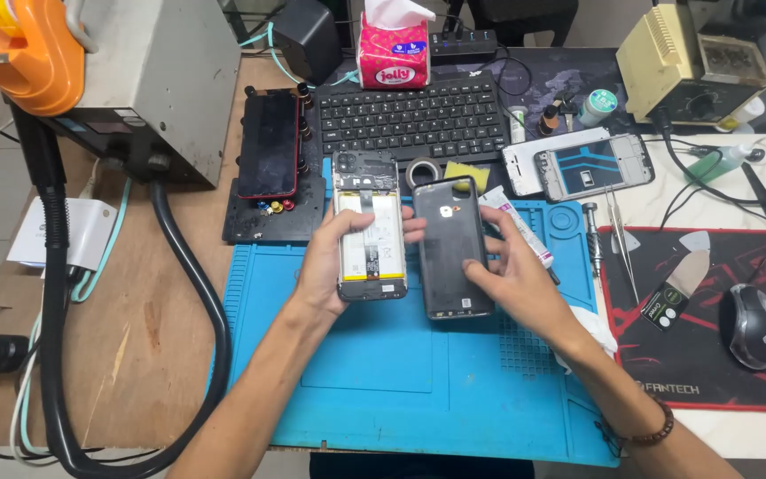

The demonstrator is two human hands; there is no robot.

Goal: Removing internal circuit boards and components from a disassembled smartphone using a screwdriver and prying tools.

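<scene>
**Opened phone and back cover side by side, long axes parallel, 12–6 o'clock**

Left hand (325,266) is wrapped around the opened smartphone with exposed white battery and circuit board (370,226): thumb on the left edge, fingertips showing past the right edge. The phone's camera end points to 12 o'clock, its bottom edge to 6. It sits over the blue silicone repair mat (383,372); can't tell whether it's lifted or resting.

Right hand (511,275) holds the dark grey plastic back cover (451,248), fingers laid flat on its outer face with the thumb at its right edge. The cover lies just beside the phone, at the phone's 3 o'clock. A narrow gap shows along most of the length, and the left fingertips reach the cover's edge. Its long axis also runs 12–6, tilted slightly clockwise, with the camera cutout end at 12.

The right hand is the one nearer the cover. The phone's open side faces up, as does the cover's outer side.

The black keyboard (414,115) sits at 12 o'clock on the worktop (135,310), well apart.
</scene>
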